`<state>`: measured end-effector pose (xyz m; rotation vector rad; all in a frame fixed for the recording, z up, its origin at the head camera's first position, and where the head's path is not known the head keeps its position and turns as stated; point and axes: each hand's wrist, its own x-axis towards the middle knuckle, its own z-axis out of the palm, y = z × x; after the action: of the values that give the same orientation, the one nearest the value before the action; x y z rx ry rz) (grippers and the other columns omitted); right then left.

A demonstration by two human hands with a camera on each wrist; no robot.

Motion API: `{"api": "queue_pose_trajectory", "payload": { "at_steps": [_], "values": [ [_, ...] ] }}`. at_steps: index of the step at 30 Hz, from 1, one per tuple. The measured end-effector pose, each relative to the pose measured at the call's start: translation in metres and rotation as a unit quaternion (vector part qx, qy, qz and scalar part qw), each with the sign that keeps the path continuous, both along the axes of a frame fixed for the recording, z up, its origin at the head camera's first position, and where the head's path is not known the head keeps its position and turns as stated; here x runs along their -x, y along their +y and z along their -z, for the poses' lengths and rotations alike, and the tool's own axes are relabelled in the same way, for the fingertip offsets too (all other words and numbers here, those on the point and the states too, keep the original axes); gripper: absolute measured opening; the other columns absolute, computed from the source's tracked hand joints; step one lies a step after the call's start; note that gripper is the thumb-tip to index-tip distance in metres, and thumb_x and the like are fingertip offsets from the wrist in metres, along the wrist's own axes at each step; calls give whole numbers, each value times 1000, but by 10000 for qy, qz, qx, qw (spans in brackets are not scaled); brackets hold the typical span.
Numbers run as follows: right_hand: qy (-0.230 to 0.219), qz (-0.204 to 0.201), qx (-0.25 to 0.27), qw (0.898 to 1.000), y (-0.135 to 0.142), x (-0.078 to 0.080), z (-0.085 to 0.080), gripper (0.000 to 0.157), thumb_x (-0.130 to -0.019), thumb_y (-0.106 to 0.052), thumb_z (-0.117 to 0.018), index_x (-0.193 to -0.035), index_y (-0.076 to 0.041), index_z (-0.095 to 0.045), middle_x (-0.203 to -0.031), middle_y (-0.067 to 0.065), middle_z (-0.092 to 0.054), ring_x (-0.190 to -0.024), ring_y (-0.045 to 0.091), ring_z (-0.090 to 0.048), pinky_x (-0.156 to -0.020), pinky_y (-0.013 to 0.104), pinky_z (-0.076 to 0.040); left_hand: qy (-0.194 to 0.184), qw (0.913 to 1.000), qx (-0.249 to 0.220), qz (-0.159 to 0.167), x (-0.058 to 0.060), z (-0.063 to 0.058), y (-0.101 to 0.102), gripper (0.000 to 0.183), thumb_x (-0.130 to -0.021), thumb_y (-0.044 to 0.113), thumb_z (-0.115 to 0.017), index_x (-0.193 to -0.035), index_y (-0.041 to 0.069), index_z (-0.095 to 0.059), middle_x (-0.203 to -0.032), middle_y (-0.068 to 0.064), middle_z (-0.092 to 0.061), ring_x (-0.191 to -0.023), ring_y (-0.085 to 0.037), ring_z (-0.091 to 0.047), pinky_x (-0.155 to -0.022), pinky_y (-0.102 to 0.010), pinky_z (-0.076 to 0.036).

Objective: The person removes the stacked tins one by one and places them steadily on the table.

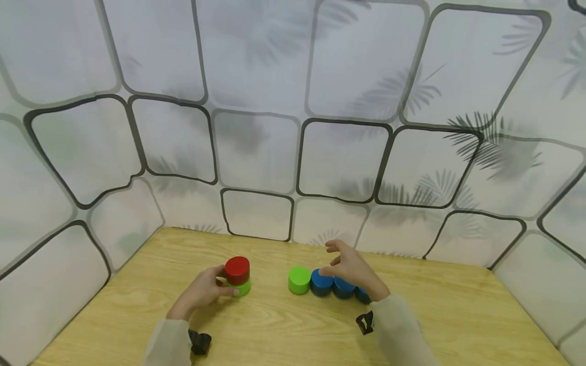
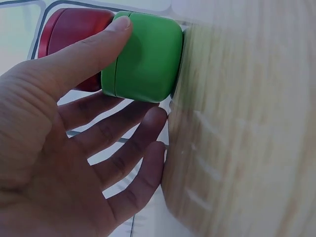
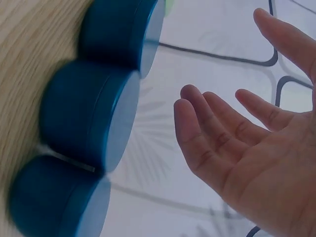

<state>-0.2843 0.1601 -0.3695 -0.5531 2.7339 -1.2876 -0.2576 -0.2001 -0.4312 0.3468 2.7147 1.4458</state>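
A red round tin [image 1: 237,270] sits on top of a green round tin [image 1: 241,287], both upright in a stack on the table's left part. My left hand [image 1: 206,290] holds this stack from the left. In the left wrist view its thumb crosses the red tin [image 2: 79,29] and presses on the green tin [image 2: 148,57], while the fingers curve behind. Over the blue round tins my right hand [image 1: 352,267] hovers with fingers spread and nothing in it. Three blue tins [image 3: 89,116] show in the right wrist view, lined up side by side.
A second green tin [image 1: 299,280] stands at the left end of the row of blue tins [image 1: 322,283]. All stand on a wood-grain table [image 1: 274,325]. Behind and on both sides rises a pale patterned backdrop [image 1: 256,152]. Each wrist wears a black device [image 1: 200,342].
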Motion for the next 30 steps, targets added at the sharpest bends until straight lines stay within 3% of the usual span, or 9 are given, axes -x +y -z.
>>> {"api": "queue_pose_trajectory", "payload": {
  "at_steps": [9, 30],
  "values": [
    [119, 11, 247, 9996, -20, 2, 2, 63, -86, -12, -81, -139, 4, -52, -134, 26, -57, -103, 35, -63, -81, 48, -56, -83, 9997, -66, 237, 0, 0, -3, 65, -83, 11, -85, -133, -16, -54, -128, -30, -61, -103, -41, -66, -88, -51, -55],
    [236, -365, 626, 9971, -58, 3, 8, 59, -86, -8, -80, -137, 4, -53, -131, 23, -59, -103, 38, -64, -81, 46, -56, -122, 9997, -61, 205, -2, -1, -1, 65, -83, 12, -85, -133, -16, -54, -128, -30, -61, -104, -41, -66, -86, -50, -56]
  ]
}}
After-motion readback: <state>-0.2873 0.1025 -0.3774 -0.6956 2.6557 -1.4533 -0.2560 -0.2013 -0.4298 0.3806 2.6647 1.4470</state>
